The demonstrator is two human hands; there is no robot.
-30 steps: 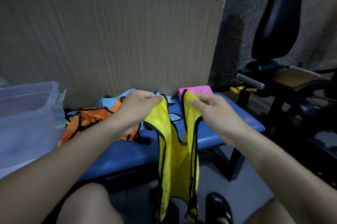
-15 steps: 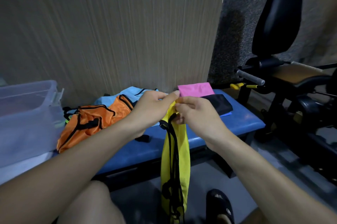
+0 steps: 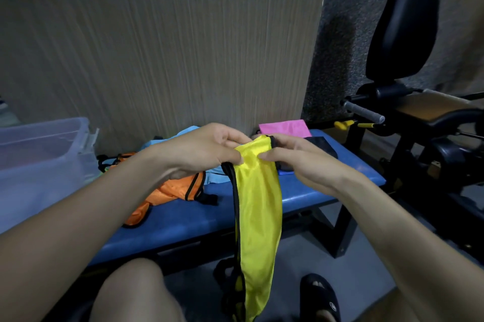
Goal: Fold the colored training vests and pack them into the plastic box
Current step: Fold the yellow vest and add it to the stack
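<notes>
Both forearms reach forward over the blue bench [image 3: 183, 219], the hands meeting above its front edge. The left hand [image 3: 201, 150] has its fingers curled over and pinches the top of the yellow vest [image 3: 258, 206] between thumb and fingertips; the right hand [image 3: 301, 158] faces it, thumb and fingers pinching the same top edge from the other side. The vest is folded lengthwise into one narrow strip with black trim down its left side, and hangs from the hands past the front edge of the bench toward the floor. The clear plastic box [image 3: 44, 162] stands at the left end of the bench. An orange vest [image 3: 170, 190] lies crumpled near the middle, a light blue one [image 3: 167, 139] behind it, and a folded pink vest [image 3: 285, 128] rests at the back right corner.
</notes>
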